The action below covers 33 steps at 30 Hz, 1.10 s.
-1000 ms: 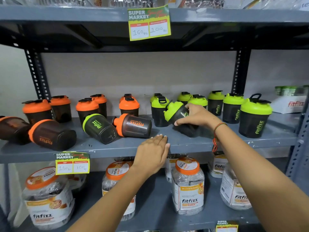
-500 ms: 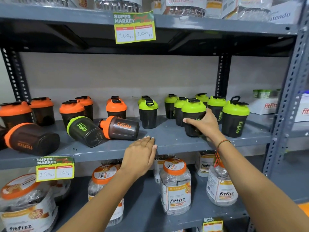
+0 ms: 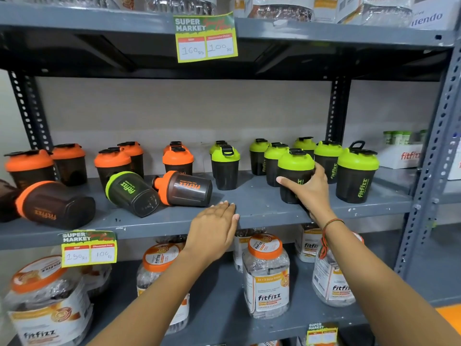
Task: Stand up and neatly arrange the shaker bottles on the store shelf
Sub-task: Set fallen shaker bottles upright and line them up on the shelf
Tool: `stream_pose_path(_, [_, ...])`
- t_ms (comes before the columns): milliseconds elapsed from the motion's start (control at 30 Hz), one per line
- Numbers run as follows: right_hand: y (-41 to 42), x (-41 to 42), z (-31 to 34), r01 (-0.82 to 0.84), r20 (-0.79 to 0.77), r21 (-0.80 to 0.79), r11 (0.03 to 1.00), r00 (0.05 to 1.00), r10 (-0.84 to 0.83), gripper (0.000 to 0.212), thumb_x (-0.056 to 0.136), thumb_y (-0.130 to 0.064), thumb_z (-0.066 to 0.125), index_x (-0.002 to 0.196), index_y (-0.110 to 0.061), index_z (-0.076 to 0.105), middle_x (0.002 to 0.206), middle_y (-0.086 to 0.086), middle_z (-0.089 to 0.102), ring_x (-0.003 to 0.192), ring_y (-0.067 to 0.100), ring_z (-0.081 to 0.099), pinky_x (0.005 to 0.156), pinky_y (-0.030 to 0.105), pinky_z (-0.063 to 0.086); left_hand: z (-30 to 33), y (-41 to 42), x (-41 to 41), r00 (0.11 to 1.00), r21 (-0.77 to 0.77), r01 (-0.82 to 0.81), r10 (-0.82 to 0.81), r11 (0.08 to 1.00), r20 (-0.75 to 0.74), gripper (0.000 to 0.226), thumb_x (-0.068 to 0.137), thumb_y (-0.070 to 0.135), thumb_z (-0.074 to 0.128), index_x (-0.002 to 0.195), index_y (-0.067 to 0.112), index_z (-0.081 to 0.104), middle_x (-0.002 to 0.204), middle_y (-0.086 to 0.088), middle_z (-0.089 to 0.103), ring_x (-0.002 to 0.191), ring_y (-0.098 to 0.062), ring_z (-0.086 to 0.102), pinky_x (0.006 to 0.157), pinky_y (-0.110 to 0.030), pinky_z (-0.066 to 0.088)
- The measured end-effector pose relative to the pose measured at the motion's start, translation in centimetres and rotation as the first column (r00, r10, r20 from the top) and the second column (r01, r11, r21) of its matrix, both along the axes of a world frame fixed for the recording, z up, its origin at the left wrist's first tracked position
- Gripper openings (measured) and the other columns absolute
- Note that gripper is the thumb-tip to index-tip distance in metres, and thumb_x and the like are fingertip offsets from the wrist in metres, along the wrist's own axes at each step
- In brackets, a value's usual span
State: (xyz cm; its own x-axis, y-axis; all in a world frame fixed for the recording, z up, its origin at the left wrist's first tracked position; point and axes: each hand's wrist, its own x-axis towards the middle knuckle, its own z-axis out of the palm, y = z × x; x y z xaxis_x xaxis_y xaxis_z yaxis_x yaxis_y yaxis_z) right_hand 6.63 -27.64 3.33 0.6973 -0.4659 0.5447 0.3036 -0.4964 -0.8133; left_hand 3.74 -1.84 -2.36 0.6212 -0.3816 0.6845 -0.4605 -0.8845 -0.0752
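Dark shaker bottles stand on the grey middle shelf [image 3: 262, 211], orange-lidded ones on the left, green-lidded ones on the right. My right hand [image 3: 308, 189] grips an upright green-lidded shaker [image 3: 294, 168] among the green group. My left hand [image 3: 214, 228] rests flat on the shelf's front edge, holding nothing. Three shakers lie on their sides: a green-lidded one [image 3: 132, 193], an orange-lidded one [image 3: 184, 187] beside it, and another orange-lidded one [image 3: 55, 204] at the far left.
Large fitfizz jars [image 3: 268, 275] fill the shelf below. Yellow price tags [image 3: 205, 37] hang on the shelf edges. A grey upright post [image 3: 434, 156] borders the right side, with a white fitfizz box [image 3: 401, 156] behind it.
The tilted green-lidded shaker in my right hand has been set upright on the shelf among the green ones. My left hand has stayed on the shelf edge.
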Motion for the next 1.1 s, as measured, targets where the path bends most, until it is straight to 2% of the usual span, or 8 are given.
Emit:
stream_pose_path(100, [0.7, -0.5, 0.2, 0.064, 0.103, -0.012, 0.998, 0.993, -0.063, 0.111, 0.062, -0.064, 0.082, 0.15, -0.019, 0.031, 0.147, 0.008, 0.041, 0.137, 0.025, 0.039, 0.112, 0.046, 0.037, 0.0, 0.0, 0.1, 1.0, 0.007, -0.002, 0.002, 1.0, 0.001, 0.046, 0.102, 0.039, 0.029, 0.131, 0.015, 0.056, 0.131, -0.005, 0.06, 0.121, -0.017, 0.054, 0.103, -0.032, 0.039])
stream_pose_path(300, [2.8, -1.8, 3.1, 0.263, 0.423, -0.131, 0.956, 0.887, -0.186, 0.081, 0.076, -0.058, 0.072, 0.139, -0.016, 0.045, 0.137, 0.006, 0.048, 0.131, 0.025, 0.039, 0.106, 0.023, 0.024, 0.2, 0.1, 0.0, 1.0, 0.016, 0.006, -0.006, 1.0, 0.019, 0.045, 0.102, 0.038, 0.031, 0.131, 0.014, 0.056, 0.131, -0.006, 0.06, 0.121, -0.017, 0.054, 0.103, -0.03, 0.038])
stream_pose_path(433, [5.8, -2.4, 5.2, 0.306, 0.523, -0.281, 0.91, 0.843, -0.122, 0.069, 0.081, -0.049, 0.071, 0.136, -0.013, 0.049, 0.134, 0.008, 0.051, 0.129, 0.024, 0.042, 0.109, 0.011, 0.012, 0.4, 0.8, -0.9, 0.999, 0.029, 0.027, -0.028, 0.999, 0.039, 0.042, 0.101, 0.034, 0.036, 0.13, 0.011, 0.056, 0.128, -0.009, 0.061, 0.118, -0.02, 0.057, 0.104, -0.031, 0.037])
stream_pose_path(500, [7.9, -2.3, 5.9, 0.261, 0.515, -0.359, 0.896, 0.856, -0.044, 0.065, 0.082, -0.047, 0.07, 0.134, -0.013, 0.051, 0.132, 0.007, 0.052, 0.127, 0.024, 0.043, 0.108, 0.013, 0.017, 0.3, 1.6, -1.4, 0.998, 0.029, 0.033, -0.034, 0.999, 0.055, 0.039, 0.101, 0.032, 0.039, 0.128, 0.011, 0.057, 0.127, -0.01, 0.062, 0.117, -0.021, 0.058, 0.103, -0.031, 0.038])
stream_pose_path(633, [12.5, -1.4, 6.7, 0.068, 0.357, -0.553, 0.83, 0.92, 0.163, 0.06, 0.079, -0.046, 0.072, 0.128, -0.016, 0.057, 0.126, 0.006, 0.056, 0.122, 0.028, 0.046, 0.103, 0.035, 0.035, 0.1, 3.5, -2.2, 0.998, 0.023, 0.016, -0.018, 1.0, 0.065, 0.037, 0.099, 0.03, 0.045, 0.128, 0.011, 0.059, 0.126, -0.009, 0.063, 0.116, -0.02, 0.059, 0.103, -0.031, 0.038])
stream_pose_path(767, [17.1, 0.3, 6.5, -0.207, -0.003, -0.754, 0.624, 0.95, 0.312, 0.072, 0.076, -0.054, 0.072, 0.135, -0.018, 0.054, 0.132, 0.007, 0.055, 0.126, 0.03, 0.046, 0.103, 0.041, 0.039, -0.2, 5.8, -2.8, 0.996, 0.021, -0.015, 0.013, 1.0, 0.091, 0.035, 0.098, 0.028, 0.049, 0.125, 0.009, 0.061, 0.124, -0.01, 0.064, 0.113, -0.023, 0.06, 0.102, -0.033, 0.04])
stream_pose_path(900, [21.0, 2.2, 6.0, -0.387, -0.313, -0.829, 0.403, 0.919, 0.24, 0.08, 0.069, -0.066, 0.07, 0.126, -0.014, 0.051, 0.127, 0.011, 0.058, 0.117, 0.034, 0.053, 0.091, 0.045, 0.049, -0.7, 7.8, -3.2, 0.989, 0.019, -0.054, 0.051, 0.998, 0.14, 0.037, 0.097, 0.029, 0.046, 0.123, 0.007, 0.062, 0.123, -0.011, 0.064, 0.113, -0.023, 0.059, 0.104, -0.034, 0.037])
stream_pose_path(1100, [23.0, 4.3, 5.4, -0.462, -0.434, -0.806, 0.37, 0.886, 0.163, 0.068, 0.063, -0.064, 0.077, 0.107, -0.018, 0.052, 0.12, 0.009, 0.062, 0.098, 0.028, 0.057, 0.075, 0.037, 0.047, -0.8, 9.0, -3.4, 0.989, -0.003, -0.108, 0.108, 0.994, 0.106, 0.041, 0.099, 0.031, 0.04, 0.128, 0.008, 0.057, 0.128, -0.011, 0.061, 0.119, -0.024, 0.054, 0.108, -0.035, 0.034])
